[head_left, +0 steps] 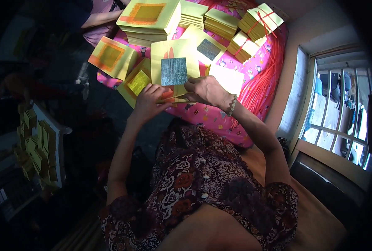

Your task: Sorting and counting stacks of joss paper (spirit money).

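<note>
Holding a piece of yellow paper (175, 100), the left hand (149, 102) and right hand (209, 90) each show a narrow, pinching grip at the near edge of the pink-covered bench (223, 125). Completed: at least two bundles (243, 47) tied with red strips. Outstanding: several untied stacks (146, 38) and loose sheets (174, 71). Folding of the held piece: cannot tell.

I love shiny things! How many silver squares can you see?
2: the front silver square is on a yellow sheet; the back silver square is on another sheet, behind and right. More may be hidden.
</note>
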Tool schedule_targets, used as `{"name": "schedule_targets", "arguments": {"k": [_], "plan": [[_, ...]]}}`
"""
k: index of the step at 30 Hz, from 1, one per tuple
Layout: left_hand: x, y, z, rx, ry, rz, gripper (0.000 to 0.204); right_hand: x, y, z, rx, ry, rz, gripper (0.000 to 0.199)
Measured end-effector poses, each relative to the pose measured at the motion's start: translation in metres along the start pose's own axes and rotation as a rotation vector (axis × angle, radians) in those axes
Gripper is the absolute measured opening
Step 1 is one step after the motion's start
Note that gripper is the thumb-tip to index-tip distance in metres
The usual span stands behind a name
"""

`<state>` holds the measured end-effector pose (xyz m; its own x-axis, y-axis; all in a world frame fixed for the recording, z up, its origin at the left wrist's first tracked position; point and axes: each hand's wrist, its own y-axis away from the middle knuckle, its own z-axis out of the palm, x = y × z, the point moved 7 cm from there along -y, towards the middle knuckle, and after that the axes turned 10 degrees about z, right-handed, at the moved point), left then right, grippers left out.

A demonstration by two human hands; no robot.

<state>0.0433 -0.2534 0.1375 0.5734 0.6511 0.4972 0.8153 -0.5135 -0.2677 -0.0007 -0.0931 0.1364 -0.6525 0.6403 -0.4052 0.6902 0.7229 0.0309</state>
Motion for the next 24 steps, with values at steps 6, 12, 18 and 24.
{"name": "schedule_targets", "arguments": {"k": [6,12,18,24], "plan": [[-0.009,0.009,0.008,-0.026,0.002,0.025,0.028,-0.002,0.009,-0.011,0.059,-0.036,-0.094,0.029],[-0.001,-0.004,-0.007,0.074,0.052,0.102,0.017,0.006,0.007,-0.014,0.104,-0.095,-0.090,0.025],[-0.011,-0.017,-0.036,0.236,0.037,0.114,0.017,0.008,0.002,-0.047,0.374,-0.243,-0.148,0.021],[-0.032,-0.041,-0.071,0.622,0.241,0.026,0.034,0.031,-0.027,-0.077,0.567,-0.580,-0.006,0.014]]}}
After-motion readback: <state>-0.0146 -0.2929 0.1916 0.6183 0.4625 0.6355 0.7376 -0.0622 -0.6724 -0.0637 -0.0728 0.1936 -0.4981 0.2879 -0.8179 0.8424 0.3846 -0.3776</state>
